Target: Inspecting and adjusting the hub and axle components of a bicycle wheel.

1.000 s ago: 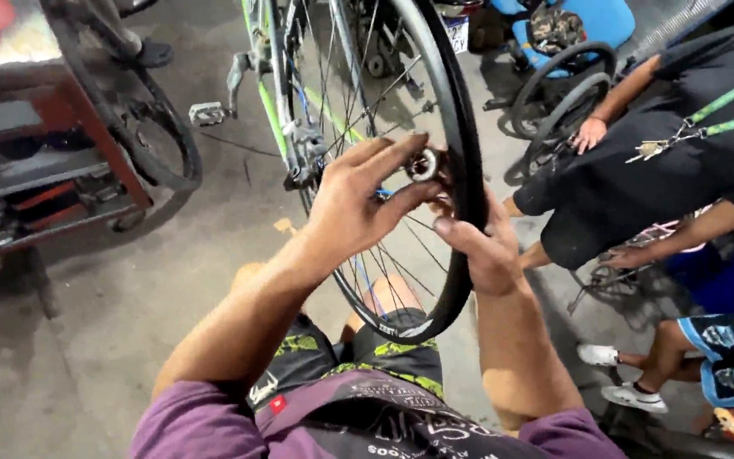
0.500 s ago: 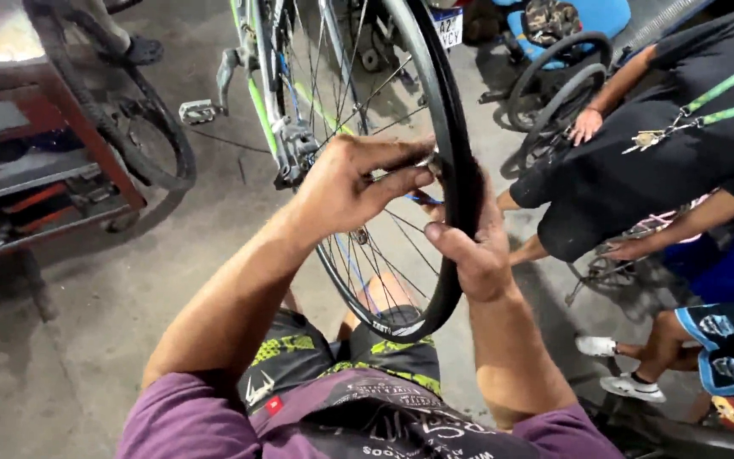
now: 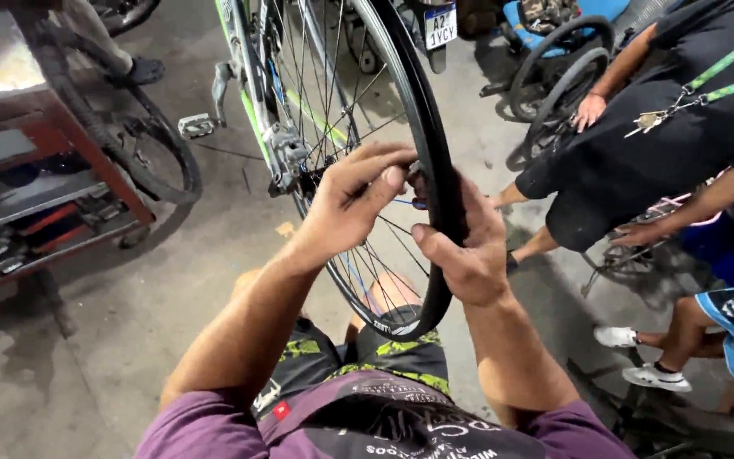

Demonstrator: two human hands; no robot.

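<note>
A spoked bicycle wheel with a black tyre (image 3: 431,136) stands upright in front of me, mounted in a green frame (image 3: 252,110). My right hand (image 3: 465,246) grips the tyre from the right side, fingers curled over its tread. My left hand (image 3: 358,200) reaches through the spokes from the left and pinches a small part at the rim, near the valve; the part itself is mostly hidden by my fingers. Both hands nearly touch at the rim. My knees, in black and green shorts, are below the wheel.
A red metal shelf with tools (image 3: 36,212) stands at the left, a loose tyre (image 3: 142,144) leaning on it. A pedal (image 3: 197,126) sticks out by the frame. A person in black (image 3: 639,153) crouches at the right by another wheel (image 3: 554,68); more legs (image 3: 707,331) lower right.
My view has come closer to the wheel. My left hand has slid a little further along the rim, and my right hand has closed more firmly over the tyre.
</note>
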